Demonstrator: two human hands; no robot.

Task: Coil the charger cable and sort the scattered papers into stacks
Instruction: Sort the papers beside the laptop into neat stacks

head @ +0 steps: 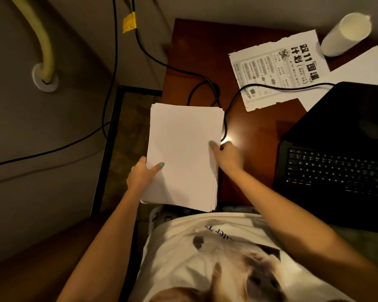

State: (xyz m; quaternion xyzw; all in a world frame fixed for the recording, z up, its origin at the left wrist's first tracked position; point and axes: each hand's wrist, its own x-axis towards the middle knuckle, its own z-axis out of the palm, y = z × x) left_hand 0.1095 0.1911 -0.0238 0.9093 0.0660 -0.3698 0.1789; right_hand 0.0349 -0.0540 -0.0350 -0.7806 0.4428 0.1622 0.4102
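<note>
Dim, warm indoor light from overhead. Small hot glare spot on the polished desk [255, 127]. White paper stack [183, 149] is the brightest area, nearly blown out, no surface detail. Laptop [347, 127] lid reads near-black. Wall [52, 127] at left murky grey-brown. Wide-angle bowing toward the frame edges. Shirt [205, 247] at bottom soft and smeared; cup [345, 35] slightly blurred.

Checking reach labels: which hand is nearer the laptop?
Right. The right hand holds the right edge of the stack, just left of the laptop. The left hand holds the stack's left edge, farther off.
</note>
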